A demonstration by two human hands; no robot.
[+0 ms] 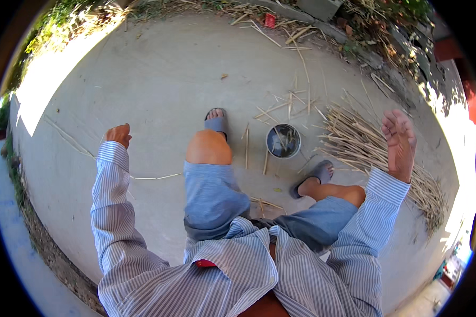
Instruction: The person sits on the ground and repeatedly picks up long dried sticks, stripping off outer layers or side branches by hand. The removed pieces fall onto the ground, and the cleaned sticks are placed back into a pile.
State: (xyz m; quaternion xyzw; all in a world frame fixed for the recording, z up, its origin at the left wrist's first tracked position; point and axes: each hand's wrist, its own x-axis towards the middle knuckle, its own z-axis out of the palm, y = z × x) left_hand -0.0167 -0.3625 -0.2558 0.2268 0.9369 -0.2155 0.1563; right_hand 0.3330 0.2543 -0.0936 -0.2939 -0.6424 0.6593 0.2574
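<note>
Near the right edge of the floor (158, 68), the stalk pile (354, 134) is slanting far-left to near-right beside the right hand (401, 145), fingers unclasped, the left hand (119, 136) curled, hold unclear.

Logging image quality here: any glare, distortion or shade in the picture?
Head view: sunlit patch at upper left is blown out to white; head view: fisheye bends the edges of the ground, corners black; head view: left hand, right hand and stalks are in shade yet readable.
</note>
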